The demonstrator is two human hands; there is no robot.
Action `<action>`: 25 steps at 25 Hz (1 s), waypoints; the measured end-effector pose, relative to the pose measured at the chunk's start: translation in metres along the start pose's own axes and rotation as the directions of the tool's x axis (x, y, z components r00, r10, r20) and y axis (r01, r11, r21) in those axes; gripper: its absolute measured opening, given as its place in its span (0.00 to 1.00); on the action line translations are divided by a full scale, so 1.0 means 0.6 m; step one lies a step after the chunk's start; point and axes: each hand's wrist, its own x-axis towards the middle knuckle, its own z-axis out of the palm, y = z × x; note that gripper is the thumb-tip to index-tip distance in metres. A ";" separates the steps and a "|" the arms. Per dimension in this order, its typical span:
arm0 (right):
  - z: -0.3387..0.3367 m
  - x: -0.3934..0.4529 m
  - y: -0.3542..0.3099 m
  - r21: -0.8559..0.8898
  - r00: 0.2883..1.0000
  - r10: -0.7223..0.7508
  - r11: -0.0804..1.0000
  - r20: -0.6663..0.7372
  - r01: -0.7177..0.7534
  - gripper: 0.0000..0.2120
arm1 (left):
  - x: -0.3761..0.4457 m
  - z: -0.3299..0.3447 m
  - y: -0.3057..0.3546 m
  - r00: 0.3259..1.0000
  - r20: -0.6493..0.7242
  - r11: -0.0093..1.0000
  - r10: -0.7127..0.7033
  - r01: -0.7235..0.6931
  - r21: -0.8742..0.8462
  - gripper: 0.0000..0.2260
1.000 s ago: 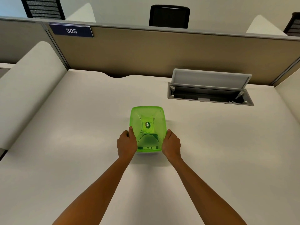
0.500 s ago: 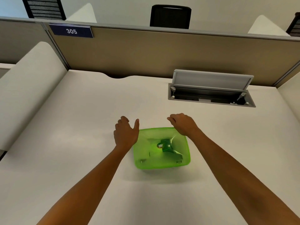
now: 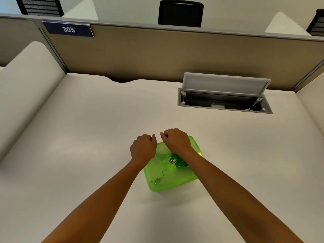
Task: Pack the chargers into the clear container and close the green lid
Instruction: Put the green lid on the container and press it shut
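Note:
The container with its translucent green lid (image 3: 171, 174) lies on the white desk (image 3: 87, 146), turned at an angle, lid on top with a round logo sticker in the middle. My left hand (image 3: 143, 148) is curled over the lid's far left corner. Over the far edge sits my right hand (image 3: 176, 139), also curled, its forearm crossing the lid's right side. The fingertips are hidden beyond the knuckles, so I cannot see what they touch. Through the green lid I make out a pale shape with metal prongs near the front left; no other chargers show.
An open grey cable hatch (image 3: 225, 95) is set in the desk at the back right. A tan partition (image 3: 157, 55) with a blue "305" sign (image 3: 68, 29) closes the far side. A low white divider (image 3: 26, 81) borders the left.
The container has come nearer and rotated from lengthwise to angled sideways. Both hands left its near corners, opened, then curled together over its far edge.

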 end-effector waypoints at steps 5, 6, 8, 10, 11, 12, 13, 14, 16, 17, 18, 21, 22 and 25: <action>0.007 0.010 -0.009 0.031 0.995 0.076 0.997 -0.056 -0.074 0.27 | 0.009 0.008 -0.002 0.996 0.093 1.000 0.004 -0.002 -0.023 0.24; 0.007 0.010 -0.009 0.032 0.994 0.076 0.997 -0.075 -0.073 0.27 | 0.011 0.009 -0.002 0.995 0.102 1.000 0.011 -0.009 -0.019 0.24; 0.005 0.009 -0.006 0.045 0.988 0.069 0.997 -0.135 -0.064 0.27 | 0.015 0.007 -0.003 0.995 0.093 0.999 0.036 -0.033 -0.036 0.24; -0.001 0.004 -0.002 0.074 0.979 0.063 0.996 -0.195 -0.049 0.25 | 0.014 0.002 -0.002 0.996 0.035 0.994 0.077 -0.074 -0.080 0.25; -0.003 -0.001 0.001 0.088 0.975 0.050 0.996 -0.216 -0.032 0.23 | 0.011 -0.001 -0.001 0.994 -0.020 0.991 0.105 -0.106 -0.081 0.24; -0.004 -0.009 0.007 0.096 0.973 0.032 0.995 -0.228 -0.010 0.20 | 0.007 -0.005 0.001 0.987 -0.086 0.988 0.136 -0.142 -0.061 0.23; -0.004 -0.022 0.015 0.101 0.972 0.014 0.995 -0.236 0.010 0.17 | 0.001 -0.007 0.002 0.975 -0.150 0.985 0.164 -0.171 -0.031 0.21; -0.004 -0.039 0.025 0.112 0.969 0.006 0.993 -0.246 0.023 0.15 | -0.007 -0.007 0.000 0.962 -0.203 0.982 0.185 -0.190 -0.006 0.18; -0.005 -0.078 0.057 0.144 0.959 0.021 0.989 -0.283 0.020 0.12 | -0.035 0.000 -0.008 0.951 -0.254 0.982 0.174 -0.187 -0.029 0.13; -0.006 -0.098 0.074 0.169 0.956 0.050 0.986 -0.288 0.000 0.13 | -0.055 0.009 -0.014 0.959 -0.250 0.986 0.130 -0.152 -0.071 0.13; -0.007 -0.119 0.089 0.218 0.958 0.098 0.975 -0.270 -0.039 0.15 | -0.078 0.019 -0.020 0.971 -0.227 0.987 0.071 -0.100 -0.121 0.15; -0.005 -0.164 0.107 0.367 0.953 0.266 0.909 -0.142 -0.199 0.21 | -0.136 0.040 -0.021 0.989 -0.113 0.950 -0.100 0.061 -0.305 0.19; -0.004 -0.170 0.107 0.377 0.946 0.296 0.898 -0.134 -0.227 0.22 | -0.143 0.042 -0.018 0.988 -0.087 0.932 -0.126 0.089 -0.351 0.19; -0.009 -0.175 0.103 0.401 0.921 0.351 0.878 -0.170 -0.261 0.22 | -0.141 0.036 -0.013 0.989 -0.091 0.930 -0.115 0.074 -0.360 0.18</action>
